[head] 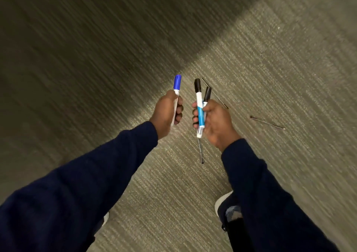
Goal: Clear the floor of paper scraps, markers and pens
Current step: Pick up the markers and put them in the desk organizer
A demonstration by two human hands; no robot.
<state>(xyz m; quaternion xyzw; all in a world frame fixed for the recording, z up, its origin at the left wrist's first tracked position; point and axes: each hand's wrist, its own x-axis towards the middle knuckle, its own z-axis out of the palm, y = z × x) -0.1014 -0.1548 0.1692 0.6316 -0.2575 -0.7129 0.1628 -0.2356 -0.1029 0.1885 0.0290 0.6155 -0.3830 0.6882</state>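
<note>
My left hand [167, 112] is closed around a white marker with a blue cap [177, 82], held upright. My right hand [214, 121] grips two markers with black caps [199, 101], one with a blue-and-white barrel, the other mostly hidden behind it. Three thin pens lie on the carpet: one [267, 122] to the right of my right hand, one [216, 95] partly behind that hand, and one [201, 152] just below it, its upper end hidden by the held markers. Both hands are above the floor, close together.
The floor is ribbed grey-beige carpet [270, 58], with a dark shadowed band [87, 39] across the upper left. My shoes [222, 201] show at the bottom, one near each sleeve. The picture is blurred by motion.
</note>
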